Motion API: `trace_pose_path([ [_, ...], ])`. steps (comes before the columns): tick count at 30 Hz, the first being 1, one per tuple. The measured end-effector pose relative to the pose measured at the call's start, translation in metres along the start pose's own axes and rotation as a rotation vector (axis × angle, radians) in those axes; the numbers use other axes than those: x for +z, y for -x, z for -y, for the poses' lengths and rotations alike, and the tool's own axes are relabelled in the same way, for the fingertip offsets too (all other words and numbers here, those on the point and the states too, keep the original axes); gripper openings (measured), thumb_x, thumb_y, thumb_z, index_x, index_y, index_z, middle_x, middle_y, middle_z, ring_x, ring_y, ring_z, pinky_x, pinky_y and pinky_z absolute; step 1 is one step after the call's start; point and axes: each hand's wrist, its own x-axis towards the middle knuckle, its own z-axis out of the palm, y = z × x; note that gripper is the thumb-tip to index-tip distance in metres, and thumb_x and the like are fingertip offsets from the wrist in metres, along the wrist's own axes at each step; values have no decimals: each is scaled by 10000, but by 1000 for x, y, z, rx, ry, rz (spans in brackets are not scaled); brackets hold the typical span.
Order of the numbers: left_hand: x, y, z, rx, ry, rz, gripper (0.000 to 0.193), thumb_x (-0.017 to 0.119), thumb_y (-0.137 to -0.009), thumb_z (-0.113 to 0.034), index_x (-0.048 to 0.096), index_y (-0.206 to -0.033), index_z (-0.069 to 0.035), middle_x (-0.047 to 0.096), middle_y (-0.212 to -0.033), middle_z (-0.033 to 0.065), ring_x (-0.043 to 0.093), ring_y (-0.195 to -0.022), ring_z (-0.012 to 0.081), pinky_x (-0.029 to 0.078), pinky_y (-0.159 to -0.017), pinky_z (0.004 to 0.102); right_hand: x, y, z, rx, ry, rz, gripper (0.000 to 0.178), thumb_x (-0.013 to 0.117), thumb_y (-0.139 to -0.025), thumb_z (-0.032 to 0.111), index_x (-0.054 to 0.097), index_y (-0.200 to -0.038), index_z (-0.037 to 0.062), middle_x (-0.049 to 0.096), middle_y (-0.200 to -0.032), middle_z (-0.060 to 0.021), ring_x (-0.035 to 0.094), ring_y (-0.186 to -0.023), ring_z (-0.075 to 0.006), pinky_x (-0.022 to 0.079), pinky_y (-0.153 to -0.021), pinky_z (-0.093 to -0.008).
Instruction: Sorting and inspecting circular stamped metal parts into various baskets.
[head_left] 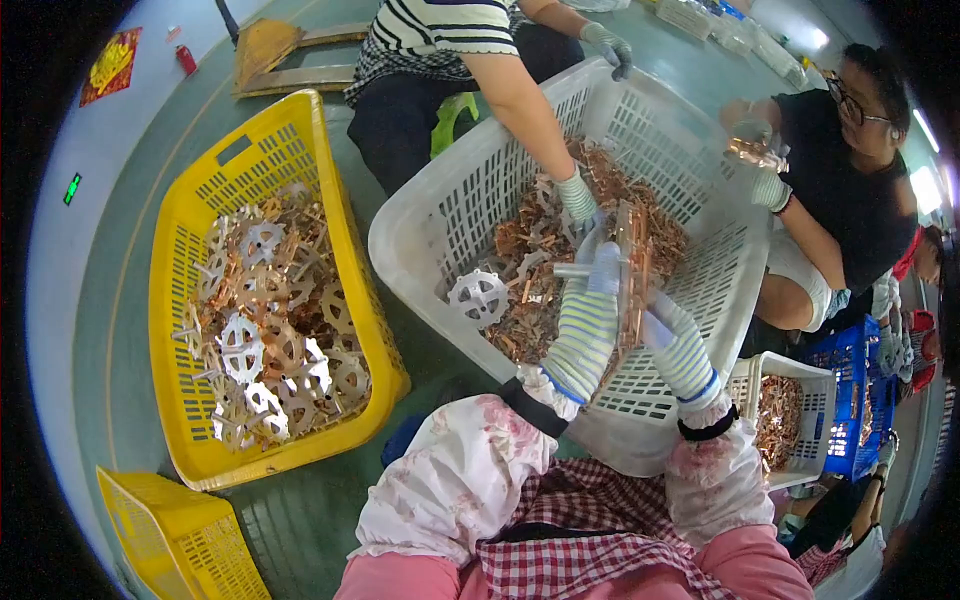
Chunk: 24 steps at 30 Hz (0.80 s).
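Observation:
Both my hands wear striped gloves and work over a large white perforated crate (440, 215). My left hand (592, 295) is closed at the left side of a long copper-coloured metal part (632, 260), with a short silver rod (572, 270) sticking out beside its fingers. On the part's right side, my right hand (677, 345) grips its edge; some fingertips are hidden behind it. Loose copper-coloured pieces (655, 190) fill the crate's bottom. A silver toothed wheel (479, 298) lies to the left of my left hand.
A co-worker's gloved hand (578, 200) reaches into the crate close to my left hand. Another person at right holds copper-coloured pieces (757, 154). A yellow crate (170, 330) of toothed wheels stands left, another yellow crate (185, 545) below it. White (815, 440) and blue crates (845, 395) stand right.

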Motion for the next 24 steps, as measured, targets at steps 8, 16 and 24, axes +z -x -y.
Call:
trace_pose_path([
  [8,6,-12,31,-4,-337,167,542,504,-982,-400,408,-1361,-25,504,-1216,46,487,-1072,120,436,-918,280,-28,12,0,-111,-93,52,359,649,-903,201,562,-1192,7,617,-993,-3,571,-904,-75,484,-805,-232],
  [16,-31,-56,-2,15,-183,-213,668,579,-924,-288,253,-1483,-124,541,-1205,46,604,-900,162,496,-810,312,-32,6,-19,7,-567,-162,340,662,-878,189,565,-1171,46,632,-908,-35,614,-723,-132,558,-622,-277],
  [24,-22,-60,-10,-66,-244,-220,679,577,-904,-222,229,-1483,-151,599,-1072,57,624,-844,147,529,-730,288,-23,7,-11,57,-576,-159,357,659,-877,258,572,-1147,42,608,-867,-44,595,-705,-145,573,-599,-321],
])
